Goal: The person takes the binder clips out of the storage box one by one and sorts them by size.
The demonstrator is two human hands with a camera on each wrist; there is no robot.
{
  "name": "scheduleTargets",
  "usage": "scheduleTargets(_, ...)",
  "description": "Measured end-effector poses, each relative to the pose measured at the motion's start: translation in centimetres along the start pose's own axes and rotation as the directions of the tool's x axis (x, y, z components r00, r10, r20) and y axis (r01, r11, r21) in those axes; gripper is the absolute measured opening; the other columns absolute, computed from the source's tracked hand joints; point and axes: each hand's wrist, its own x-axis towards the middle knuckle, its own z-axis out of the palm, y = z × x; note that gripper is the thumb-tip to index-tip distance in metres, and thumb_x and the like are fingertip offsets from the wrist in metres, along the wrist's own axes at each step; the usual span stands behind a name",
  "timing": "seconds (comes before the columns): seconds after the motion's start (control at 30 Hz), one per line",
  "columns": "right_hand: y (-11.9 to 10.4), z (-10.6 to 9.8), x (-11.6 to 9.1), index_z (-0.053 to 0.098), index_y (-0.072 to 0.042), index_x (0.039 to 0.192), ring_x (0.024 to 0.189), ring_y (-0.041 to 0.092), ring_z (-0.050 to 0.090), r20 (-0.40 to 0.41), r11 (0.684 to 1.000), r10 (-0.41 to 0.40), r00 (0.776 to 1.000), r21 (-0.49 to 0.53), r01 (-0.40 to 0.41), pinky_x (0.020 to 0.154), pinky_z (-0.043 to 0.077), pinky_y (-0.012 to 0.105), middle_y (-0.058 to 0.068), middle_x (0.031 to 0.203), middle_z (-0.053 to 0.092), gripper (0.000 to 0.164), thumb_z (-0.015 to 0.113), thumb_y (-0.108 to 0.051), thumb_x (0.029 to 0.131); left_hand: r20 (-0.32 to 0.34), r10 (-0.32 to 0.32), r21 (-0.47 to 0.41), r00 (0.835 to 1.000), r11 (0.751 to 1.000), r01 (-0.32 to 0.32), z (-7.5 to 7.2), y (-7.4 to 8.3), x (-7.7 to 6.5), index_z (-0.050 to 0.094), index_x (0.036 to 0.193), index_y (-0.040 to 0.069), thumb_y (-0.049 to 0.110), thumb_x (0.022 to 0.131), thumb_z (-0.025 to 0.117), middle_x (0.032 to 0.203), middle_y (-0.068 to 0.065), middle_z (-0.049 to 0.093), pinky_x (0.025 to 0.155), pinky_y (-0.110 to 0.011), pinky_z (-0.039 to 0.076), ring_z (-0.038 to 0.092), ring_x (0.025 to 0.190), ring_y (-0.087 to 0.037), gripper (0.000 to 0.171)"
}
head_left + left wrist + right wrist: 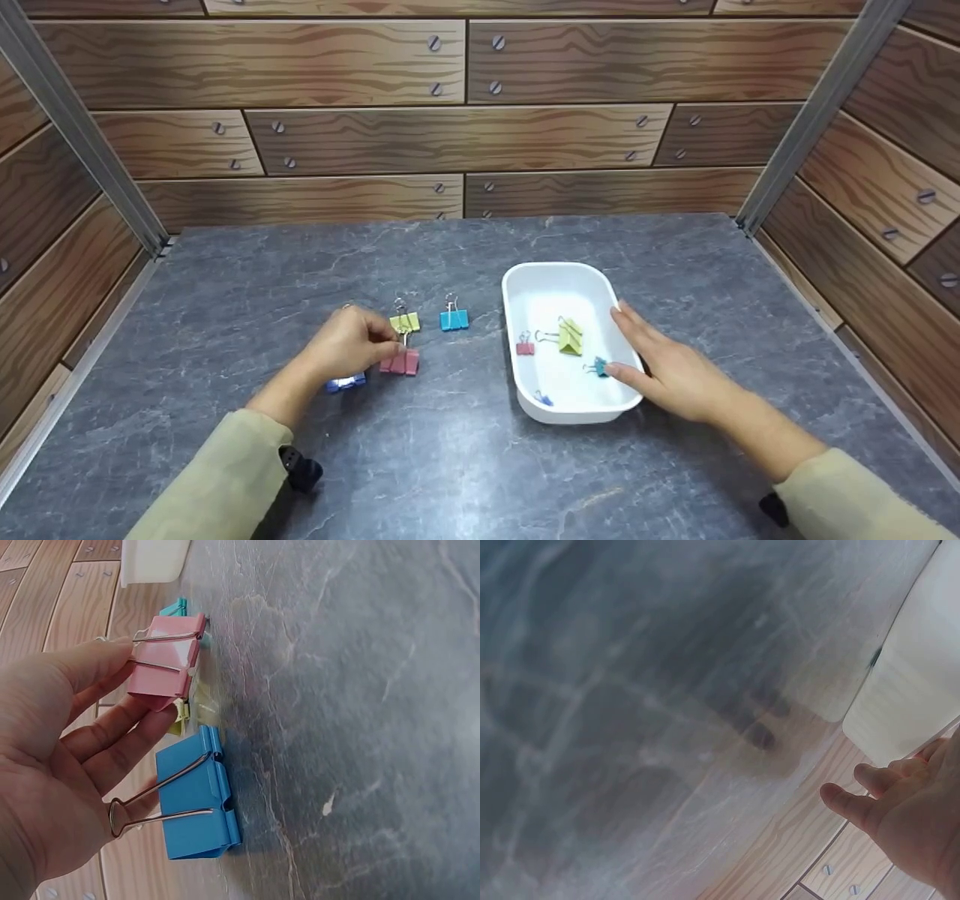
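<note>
The left hand [345,346] pinches a pink metal binder clip [400,363] by its wire handle, nearer the left edge of the grey marbled desk [442,465]. Blue [191,799], yellow [405,323] and turquoise binder clips [454,321] sit nearby. The right hand [671,371], fingers extended, touches a white rounded-rectangular tub [577,412] containing four coloured clips [571,341].

A box [577,415] stands on the desk [465,465], right of centre, with the back wall [465,142] behind. In it, a middle clip [571,341] has a second clip [525,349] to its left, a third clip [601,366] before it on the right, and a fourth clip [544,399] in the near left corner. The right hand [671,367] is against the box's right side. Left of the box lies a fifth clip [454,320], then a sixth clip [406,322]; before that, a seventh clip [400,364] is in the left hand [346,343], and an eighth clip [346,383] lies farthest left.
</note>
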Motion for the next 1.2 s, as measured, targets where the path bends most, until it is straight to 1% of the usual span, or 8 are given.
scheduleTargets(0.2, -0.02, 0.01, 0.01, 0.024, -0.009, 0.169, 0.144, 0.049, 0.044, 0.002, 1.0, 0.003, 1.0, 0.001, -0.004, 0.111, 0.041, 0.067, 0.018, 0.174, 0.021, 0.082, 0.055, -0.053, 0.108, 0.036, -0.019, 0.036, 0.999, 0.999, 0.017, -0.09, 0.14, 0.02, 0.077, 0.072, 0.012, 0.012, 0.091, 0.082, 0.064, 0.011, 0.062, 0.054, -0.026, 0.038, 0.05, 0.06, -0.007, 0.019)
scheduleTargets(0.3, -0.02, 0.01, 0.02, 0.024, -0.009, 0.169, 0.144, 0.049, 0.045, 0.002, 1.0, 0.002, 1.0, -0.001, -0.002, 0.111, 0.041, 0.066, 0.017, 0.174, 0.021, 0.082, 0.055, -0.053, 0.108, 0.047, -0.025, 0.046, 0.999, 0.999, 0.023, -0.16, 0.22, 0.06, 0.077, 0.071, 0.011, 0.012, 0.091, 0.081, 0.063, 0.012, 0.06, 0.052, -0.025, 0.036, 0.048, 0.058, -0.007, 0.021)
scheduleTargets(0.47, 0.0, 0.01, 0.0, 0.024, -0.009, 0.169, 0.143, 0.05, 0.046, 0.0, 1.0, -0.002, 1.0, -0.005, 0.002, 0.111, 0.042, 0.066, 0.018, 0.174, 0.021, 0.082, 0.055, -0.053, 0.108, 0.054, -0.023, 0.059, 0.998, 0.998, 0.02, -0.31, 0.25, 0.03, 0.075, 0.069, 0.009, 0.012, 0.091, 0.081, 0.06, 0.013, 0.055, 0.05, -0.024, 0.032, 0.044, 0.055, -0.006, 0.023)
scheduleTargets(0.5, 0.01, 0.02, 0.0, 0.024, -0.009, 0.169, 0.143, 0.05, 0.046, 0.0, 1.0, -0.003, 1.0, -0.006, 0.003, 0.111, 0.042, 0.066, 0.018, 0.174, 0.021, 0.082, 0.055, -0.053, 0.108, 0.052, -0.016, 0.06, 0.999, 0.998, 0.013, -0.34, 0.25, 0.01, 0.075, 0.068, 0.009, 0.012, 0.091, 0.081, 0.06, 0.013, 0.055, 0.05, -0.025, 0.032, 0.044, 0.055, -0.006, 0.024)
scheduleTargets(0.6, 0.01, 0.03, -0.02, 0.023, -0.01, 0.169, 0.144, 0.049, 0.044, 0.006, 1.0, 0.005, 1.0, -0.003, -0.005, 0.111, 0.041, 0.067, 0.016, 0.175, 0.02, 0.082, 0.054, -0.054, 0.108, 0.051, -0.023, 0.066, 0.998, 0.998, 0.02, -0.41, 0.24, -0.07, 0.074, 0.068, 0.01, 0.012, 0.091, 0.08, 0.059, 0.014, 0.054, 0.051, -0.025, 0.032, 0.043, 0.055, -0.006, 0.024)
scheduleTargets(0.73, -0.01, 0.0, -0.05, 0.022, -0.011, 0.17, 0.146, 0.048, 0.042, 0.019, 1.0, 0.019, 1.0, -0.001, -0.019, 0.111, 0.04, 0.068, 0.014, 0.175, 0.018, 0.083, 0.053, -0.056, 0.108, 0.049, -0.049, 0.07, 0.998, 0.996, 0.045, -0.44, 0.23, -0.2, 0.076, 0.069, 0.012, 0.011, 0.09, 0.079, 0.062, 0.012, 0.059, 0.052, -0.025, 0.035, 0.045, 0.057, -0.006, 0.022)
scheduleTargets(0.97, 0.04, 0.03, 0.03, 0.021, -0.011, 0.17, 0.145, 0.048, 0.044, 0.026, 1.0, 0.02, 0.999, -0.004, -0.02, 0.111, 0.041, 0.067, 0.015, 0.175, 0.019, 0.083, 0.053, -0.056, 0.108, 0.045, -0.08, 0.045, 0.996, 0.996, 0.078, -0.63, 0.29, -0.39, 0.083, 0.082, 0.011, 0.012, 0.091, 0.08, 0.071, 0.007, 0.071, 0.059, -0.029, 0.045, 0.053, 0.063, -0.007, 0.01)
scheduleTargets(1.2, 0.03, -0.03, 0.04, 0.022, -0.01, 0.17, 0.144, 0.05, 0.044, 0.024, 1.0, 0.016, 1.0, -0.005, -0.016, 0.112, 0.041, 0.067, 0.017, 0.175, 0.019, 0.083, 0.053, -0.055, 0.108, 0.031, -0.079, 0.022, 0.996, 0.997, 0.078, -0.54, 0.29, -0.54, 0.083, 0.084, 0.013, 0.014, 0.092, 0.081, 0.073, 0.007, 0.072, 0.062, -0.028, 0.048, 0.057, 0.066, -0.008, 0.008)
